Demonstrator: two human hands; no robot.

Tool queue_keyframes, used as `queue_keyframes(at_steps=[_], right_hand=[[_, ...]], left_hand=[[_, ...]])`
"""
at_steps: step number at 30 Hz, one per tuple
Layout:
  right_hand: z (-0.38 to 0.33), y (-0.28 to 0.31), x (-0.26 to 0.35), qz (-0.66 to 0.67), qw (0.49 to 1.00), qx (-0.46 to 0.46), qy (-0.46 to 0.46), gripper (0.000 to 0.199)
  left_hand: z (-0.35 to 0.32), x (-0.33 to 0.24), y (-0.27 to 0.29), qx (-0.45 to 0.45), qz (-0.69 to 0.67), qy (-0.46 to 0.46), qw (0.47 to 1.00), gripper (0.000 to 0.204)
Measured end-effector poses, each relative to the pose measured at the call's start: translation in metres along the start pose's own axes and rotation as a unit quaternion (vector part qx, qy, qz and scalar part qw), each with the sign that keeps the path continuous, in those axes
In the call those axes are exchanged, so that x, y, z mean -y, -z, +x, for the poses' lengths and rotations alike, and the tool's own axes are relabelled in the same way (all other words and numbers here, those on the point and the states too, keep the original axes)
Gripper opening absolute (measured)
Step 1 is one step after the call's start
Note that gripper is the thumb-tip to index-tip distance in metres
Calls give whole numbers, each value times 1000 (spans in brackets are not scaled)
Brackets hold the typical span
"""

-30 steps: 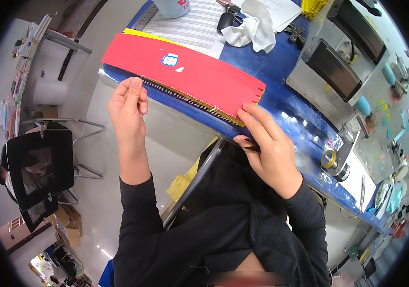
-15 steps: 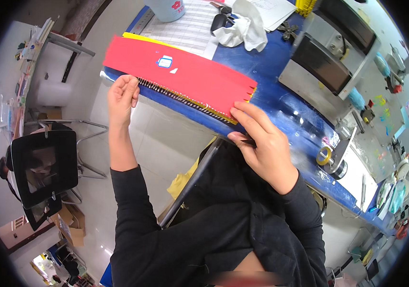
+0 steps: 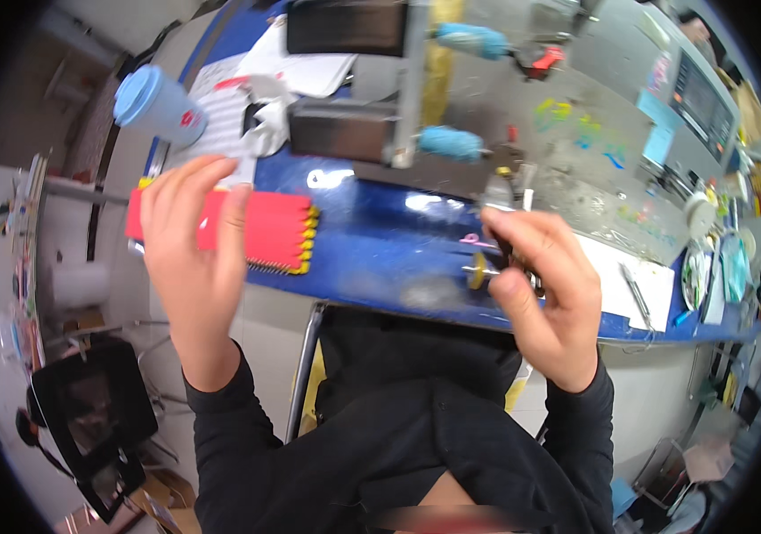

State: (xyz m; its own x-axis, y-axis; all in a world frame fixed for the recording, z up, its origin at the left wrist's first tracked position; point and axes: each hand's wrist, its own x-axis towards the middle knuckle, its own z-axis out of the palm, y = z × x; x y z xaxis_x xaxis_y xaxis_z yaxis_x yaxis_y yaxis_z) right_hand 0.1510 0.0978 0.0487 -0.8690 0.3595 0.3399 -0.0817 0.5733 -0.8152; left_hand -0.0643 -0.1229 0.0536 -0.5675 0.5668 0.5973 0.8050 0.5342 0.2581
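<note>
A red strip [image 3: 275, 230] with yellow notched tabs along its right end and a row of small teeth on its near edge lies on the blue tabletop at left. My left hand [image 3: 189, 240] hovers over it, fingers apart, hiding its middle. To the right, my right hand [image 3: 554, 289] curls its fingers and thumb around a dark piece [image 3: 502, 245], blurred and too covered to name. Just by the thumb is a yellow tape roll [image 3: 478, 271] on a small dispenser, mostly hidden behind the hand.
A pale blue lidded cup [image 3: 156, 102] stands at the far left near crumpled tissue [image 3: 267, 116] and printed sheets. A metal machine with dark pads [image 3: 345, 131] occupies the back. White paper with a pen-like tool [image 3: 636, 292] lies at right, above the blue table edge [image 3: 710, 331].
The view has swung right. My left hand has let go of the red strip's toothed edge and opened. My right hand has left the strip's right end for the tape roll.
</note>
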Motion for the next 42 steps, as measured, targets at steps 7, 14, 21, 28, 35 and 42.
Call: queue_keyframes(at_steps=[7,14,21,28,35,42], right_hand=[[35,38,-25,91,982,-159,-40,24],[66,50,-40,228,956,-131,-134,23],[79,48,-50,277,945,-81,-156,25],[85,47,-51,284,944,-75,-148,24],[82,54,-42,300,935,-61,-179,27],[49,56,-24,287,942,-69,-161,32]], left_hand=[[74,-90,-62,-54,-41,-251,965,44],[115,-103,-78,4,30,-273,961,39],[120,-95,-91,-64,-56,-261,962,34],[119,-91,-95,-69,-91,-266,957,36],[120,-100,-87,-56,-103,-298,947,25],[144,-117,-95,-69,-155,-422,891,14]])
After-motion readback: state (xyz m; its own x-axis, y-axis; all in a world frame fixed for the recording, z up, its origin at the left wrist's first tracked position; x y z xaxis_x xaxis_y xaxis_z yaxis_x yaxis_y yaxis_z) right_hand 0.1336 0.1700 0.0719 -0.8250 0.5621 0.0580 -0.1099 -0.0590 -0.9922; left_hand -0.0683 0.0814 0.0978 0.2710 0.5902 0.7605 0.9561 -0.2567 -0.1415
